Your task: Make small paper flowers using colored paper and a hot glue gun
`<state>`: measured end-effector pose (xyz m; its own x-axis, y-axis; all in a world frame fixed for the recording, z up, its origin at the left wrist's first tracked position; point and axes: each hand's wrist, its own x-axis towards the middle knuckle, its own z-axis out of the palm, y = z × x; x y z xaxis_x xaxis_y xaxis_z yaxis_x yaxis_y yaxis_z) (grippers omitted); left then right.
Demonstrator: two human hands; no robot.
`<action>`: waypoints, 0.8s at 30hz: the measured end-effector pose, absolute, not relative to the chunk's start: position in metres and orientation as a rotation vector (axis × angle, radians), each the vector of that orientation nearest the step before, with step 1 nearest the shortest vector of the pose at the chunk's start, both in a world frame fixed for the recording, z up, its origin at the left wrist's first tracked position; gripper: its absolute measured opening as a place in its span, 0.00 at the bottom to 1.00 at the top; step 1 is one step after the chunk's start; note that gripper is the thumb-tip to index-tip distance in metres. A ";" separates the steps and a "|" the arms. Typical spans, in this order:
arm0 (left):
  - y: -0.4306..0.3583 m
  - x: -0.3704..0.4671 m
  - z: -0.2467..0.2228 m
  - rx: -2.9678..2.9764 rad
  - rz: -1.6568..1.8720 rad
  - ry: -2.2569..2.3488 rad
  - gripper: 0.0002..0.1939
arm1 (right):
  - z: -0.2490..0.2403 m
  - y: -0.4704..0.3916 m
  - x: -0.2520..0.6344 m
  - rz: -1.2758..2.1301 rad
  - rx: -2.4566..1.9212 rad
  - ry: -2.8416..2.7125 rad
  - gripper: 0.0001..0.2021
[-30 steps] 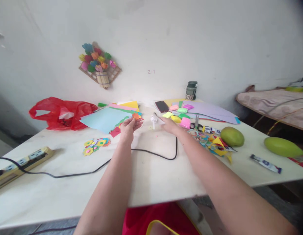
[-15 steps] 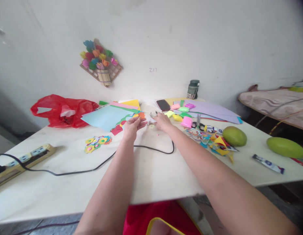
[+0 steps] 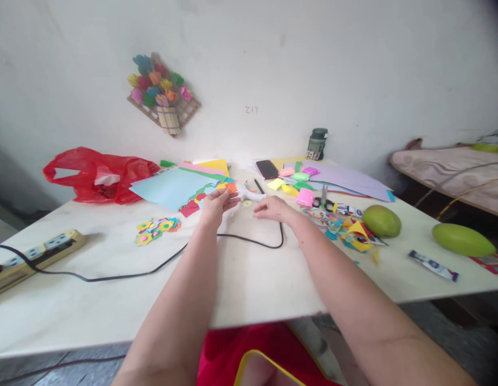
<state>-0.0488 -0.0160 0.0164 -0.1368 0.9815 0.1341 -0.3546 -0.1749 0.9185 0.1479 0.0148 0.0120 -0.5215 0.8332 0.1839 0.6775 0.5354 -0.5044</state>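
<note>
My left hand (image 3: 217,208) has its thumb and fingers closed on an orange paper piece (image 3: 228,186) beside a cluster of coloured cut-outs (image 3: 192,205). To the right, my right hand (image 3: 272,209) is over the table with its fingertips pressed together; a small pink bit that was on the table is now hidden, so I cannot make out what it holds. Between and just beyond the hands is a white glue gun (image 3: 251,195) on the black cable (image 3: 249,241). A small pale disc (image 3: 247,203) lies below it.
Paper flowers (image 3: 157,229), a power strip (image 3: 39,254) and a red bag (image 3: 104,177) are on the left. Scissors (image 3: 323,201), clay packs (image 3: 304,197), paper scraps (image 3: 356,235), a phone (image 3: 267,169), green fruit (image 3: 381,221) and a glue tube (image 3: 434,265) lie right.
My right hand has drawn back from the white glue gun and come nearer, uncovering it. My left hand keeps its place by the orange piece. The view has shifted slightly.
</note>
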 end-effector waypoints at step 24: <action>-0.020 -0.040 0.012 1.130 1.196 0.904 0.09 | 0.026 0.006 0.136 1.049 -0.921 -1.572 0.13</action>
<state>-0.0405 -0.0198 0.0122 0.1701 0.9846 0.0401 -0.2298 0.0001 0.9732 0.1360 0.0055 0.0264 -0.2181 0.9237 0.3151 0.0633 0.3356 -0.9399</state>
